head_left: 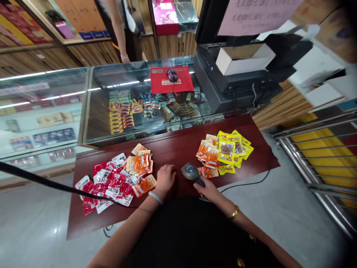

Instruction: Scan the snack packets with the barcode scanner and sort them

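My right hand (208, 189) is wrapped round the handle of a dark barcode scanner (190, 171) with a blue light on top. My left hand (165, 178) rests on the dark red tabletop with its fingers curled together; whatever lies under them, if anything, is hidden. Just left of it is a heap of orange snack packets (138, 164), overlapping a spread of red and white packets (114, 182). To the right of the scanner lie more orange packets (209, 152), partly under a pile of yellow packets (227, 150).
Behind the table (178, 145) stands a glass display case (97, 100) with a red mouse pad (156, 85) and a mouse (172, 75). A till (237, 85) carries a white box (237, 65). A metal rack (301, 163) stands right. A person's arm (119, 33) shows beyond the case.
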`<state>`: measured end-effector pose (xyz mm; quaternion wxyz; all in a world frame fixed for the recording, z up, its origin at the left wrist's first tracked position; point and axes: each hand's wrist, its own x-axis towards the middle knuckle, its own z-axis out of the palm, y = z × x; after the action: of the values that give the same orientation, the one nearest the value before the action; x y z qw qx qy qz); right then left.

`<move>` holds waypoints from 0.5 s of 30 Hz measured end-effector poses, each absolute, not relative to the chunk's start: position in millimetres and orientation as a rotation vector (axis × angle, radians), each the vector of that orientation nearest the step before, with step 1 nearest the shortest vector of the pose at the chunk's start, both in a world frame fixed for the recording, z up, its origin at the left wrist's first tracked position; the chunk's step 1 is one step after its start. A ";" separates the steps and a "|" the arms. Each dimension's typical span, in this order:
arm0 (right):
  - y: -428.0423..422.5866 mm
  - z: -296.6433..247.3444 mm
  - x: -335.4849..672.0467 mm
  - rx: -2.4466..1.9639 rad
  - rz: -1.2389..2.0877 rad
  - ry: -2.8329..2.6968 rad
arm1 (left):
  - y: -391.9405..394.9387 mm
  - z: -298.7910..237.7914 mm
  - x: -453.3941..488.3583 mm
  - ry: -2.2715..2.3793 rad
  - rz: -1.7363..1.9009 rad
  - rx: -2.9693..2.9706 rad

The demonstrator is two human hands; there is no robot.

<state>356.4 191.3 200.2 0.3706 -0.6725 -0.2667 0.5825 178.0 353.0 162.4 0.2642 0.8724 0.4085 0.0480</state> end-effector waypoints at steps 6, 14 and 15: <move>153.9 203.5 412.4 -1.711 1.347 -0.662 | 323.1 162.6 301.9 0.827 -0.020 2.270; 114.6 211.4 465.0 -1.780 1.287 -0.607 | 278.2 157.9 371.3 1.259 -0.104 2.511; 112.4 211.5 468.0 -1.785 1.292 -0.616 | 278.3 157.2 372.6 1.282 -0.103 2.500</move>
<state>468.0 112.4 211.5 0.4141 -0.7102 -0.2451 0.5139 372.6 278.3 157.2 0.1641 0.8772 0.4498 -0.0362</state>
